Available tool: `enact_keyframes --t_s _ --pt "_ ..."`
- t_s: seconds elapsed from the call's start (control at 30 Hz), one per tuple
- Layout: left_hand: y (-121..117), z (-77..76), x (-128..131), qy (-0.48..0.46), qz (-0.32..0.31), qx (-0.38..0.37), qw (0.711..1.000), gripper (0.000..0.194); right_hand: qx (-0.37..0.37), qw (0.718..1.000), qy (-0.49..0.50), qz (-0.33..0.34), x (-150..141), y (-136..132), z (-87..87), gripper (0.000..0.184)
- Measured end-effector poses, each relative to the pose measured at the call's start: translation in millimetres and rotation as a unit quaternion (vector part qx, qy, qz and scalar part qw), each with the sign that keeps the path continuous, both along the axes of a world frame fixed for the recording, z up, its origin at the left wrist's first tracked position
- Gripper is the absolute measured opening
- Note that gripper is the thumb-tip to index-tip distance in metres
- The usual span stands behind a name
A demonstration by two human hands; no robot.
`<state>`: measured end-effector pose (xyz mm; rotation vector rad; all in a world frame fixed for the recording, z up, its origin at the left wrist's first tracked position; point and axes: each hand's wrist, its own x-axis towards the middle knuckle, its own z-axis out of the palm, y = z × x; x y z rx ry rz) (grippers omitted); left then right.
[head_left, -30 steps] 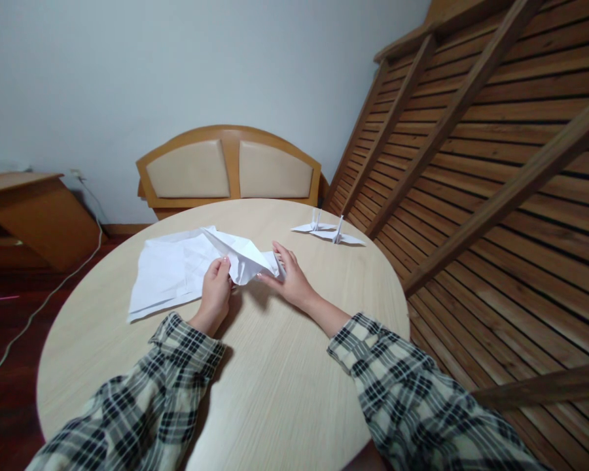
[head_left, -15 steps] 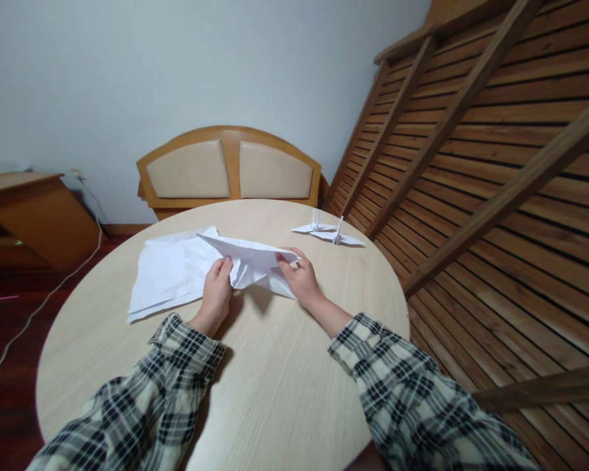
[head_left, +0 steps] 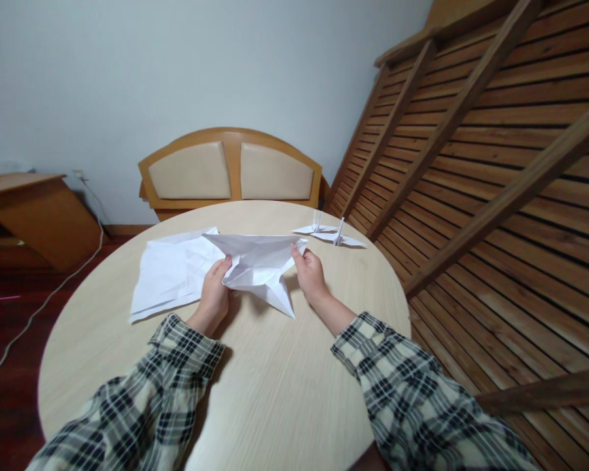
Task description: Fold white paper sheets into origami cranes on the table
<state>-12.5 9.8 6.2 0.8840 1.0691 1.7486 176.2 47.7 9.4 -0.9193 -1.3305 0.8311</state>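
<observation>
A creased white sheet of paper [head_left: 258, 258], partly opened out, is held between my two hands above the table. My left hand [head_left: 216, 291] pinches its left side, thumb on top. With thumb and fingers, my right hand [head_left: 310, 275] grips the right upper corner. One pointed flap hangs down toward me between the hands, and the paper's inside faces me. Left of my left hand lies a stack of white paper sheets [head_left: 169, 271], wrinkled and slightly uneven. Beyond my right hand stand two folded white paper cranes [head_left: 338, 237], close together.
The round pale wooden table [head_left: 285, 386] carries all the paper. A slatted wooden panel [head_left: 471, 176] leans close along the right side. Behind the table is a padded headboard [head_left: 233, 163]. At the left stand a wooden desk [head_left: 39, 216] and a white cable [head_left: 44, 304] on the floor.
The paper has been spread wider, with a pointed flap now hanging toward me. My right hand has moved right, from lightly touching the paper to gripping its corner. My left hand keeps its place.
</observation>
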Motion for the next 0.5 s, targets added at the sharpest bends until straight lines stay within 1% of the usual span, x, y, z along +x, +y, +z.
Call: enact_keyframes --t_s 0.17,0.27,0.37,0.5 --pt "1.1 -1.4 0.3 -0.005 -0.007 -0.002 1.000 0.025 -0.015 1.000 0.016 -0.008 4.4 9.4 -4.0 0.034" --pt "1.2 -1.8 0.5 -0.011 -0.011 -0.007 1.000 0.026 -0.007 0.999 0.040 0.010 7.8 14.8 -6.0 0.031" --pt "0.7 -0.6 1.3 -0.017 -0.016 -0.010 1.000 0.028 -0.004 0.998 0.051 0.024 10.8 16.7 -5.6 0.031" --pt "-0.7 1.0 3.4 -0.026 -0.026 -0.017 0.999 0.030 -0.011 0.996 0.081 0.020 13.5 16.6 -2.9 0.031"
